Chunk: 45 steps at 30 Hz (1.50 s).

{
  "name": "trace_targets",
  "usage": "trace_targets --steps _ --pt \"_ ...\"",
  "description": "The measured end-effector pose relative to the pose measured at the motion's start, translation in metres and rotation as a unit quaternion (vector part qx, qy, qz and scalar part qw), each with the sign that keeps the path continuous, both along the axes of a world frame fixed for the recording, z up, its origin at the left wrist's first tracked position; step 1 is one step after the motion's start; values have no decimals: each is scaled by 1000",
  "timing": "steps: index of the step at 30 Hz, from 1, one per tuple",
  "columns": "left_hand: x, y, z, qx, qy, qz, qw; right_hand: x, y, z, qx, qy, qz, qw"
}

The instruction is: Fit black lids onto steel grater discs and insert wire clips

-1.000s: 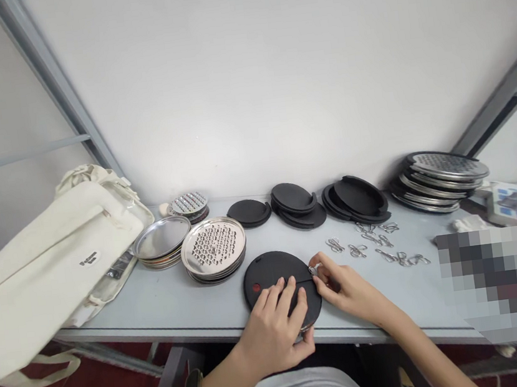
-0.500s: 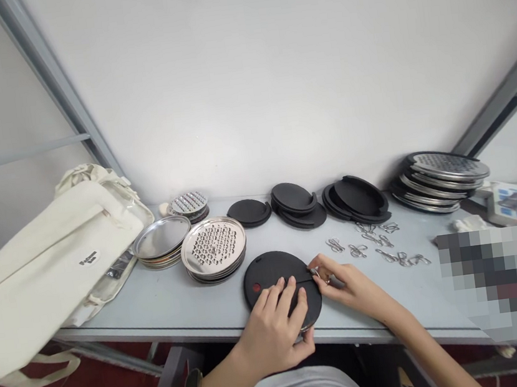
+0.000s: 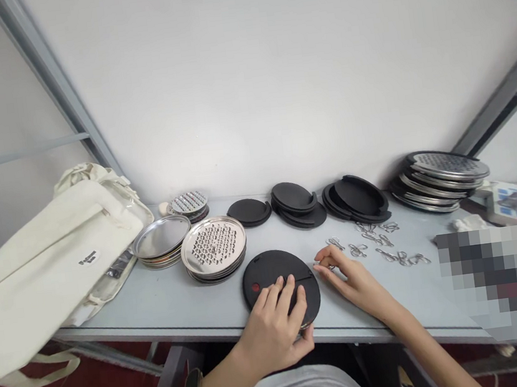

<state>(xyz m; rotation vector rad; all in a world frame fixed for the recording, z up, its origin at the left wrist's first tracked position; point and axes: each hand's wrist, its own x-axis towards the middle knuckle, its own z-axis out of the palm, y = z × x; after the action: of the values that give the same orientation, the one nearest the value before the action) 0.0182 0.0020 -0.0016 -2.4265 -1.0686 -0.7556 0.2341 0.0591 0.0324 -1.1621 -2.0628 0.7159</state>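
My left hand (image 3: 277,323) lies across a round black grater holder (image 3: 267,264), fingers spread over its flat face and thumb gripping the near edge. A red dot and a thin straight groove mark this face; a metal rim shows at its lower edge. Just right of the disc, apart from it, is my right hand (image 3: 351,279). Its thumb and fingers are curled together around a small bent-wire clip, mostly hidden by the fingers. Beyond that hand lie several loose wire clips (image 3: 358,250).
Round metal graters (image 3: 215,246) and plain metal discs (image 3: 162,236) are stacked at left, beside a cream bag (image 3: 53,250). Black round holders (image 3: 293,197) stand along the wall. At right is a stack of graters in black holders (image 3: 448,170). The table's front edge runs close below my hands.
My right hand has drawn back slightly to the right from the disc's edge, which it was touching with the wire clip. My left hand and the disc have hardly moved.
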Motion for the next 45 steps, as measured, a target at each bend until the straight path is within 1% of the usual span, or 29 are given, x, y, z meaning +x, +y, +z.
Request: trace_targets --steps 4,10,15,20,24,28,30,34,37,41,45 --pt "0 0 1 1 -1 5 1000 1 2 -2 32 6 -32 999" --pt "1 -1 1 1 -4 3 1000 1 3 -3 57 15 -17 998" --pt "0 0 0 1 -6 -2 1000 1 3 -5 77 -3 -29 997" --pt "0 0 1 -2 -6 -3 1000 -1 1 -4 71 -5 -37 997" --pt "0 0 2 0 -3 1 1000 -3 0 -3 54 9 -39 998" --pt "0 -1 1 1 0 1 1000 -8 2 -9 33 43 -92 994" --pt "0 -1 1 0 0 -1 1000 -12 3 -12 14 64 -106 992" --pt "1 0 0 -2 -1 1 1000 -19 3 -15 -16 74 -85 994" --pt "1 1 0 -2 0 1 1000 -20 2 -13 -5 65 -66 996" --pt "1 0 0 -1 -1 -1 1000 -18 1 -13 11 59 -60 996" --pt "0 -1 0 0 -1 -2 1000 -18 0 -14 -5 64 -48 997"
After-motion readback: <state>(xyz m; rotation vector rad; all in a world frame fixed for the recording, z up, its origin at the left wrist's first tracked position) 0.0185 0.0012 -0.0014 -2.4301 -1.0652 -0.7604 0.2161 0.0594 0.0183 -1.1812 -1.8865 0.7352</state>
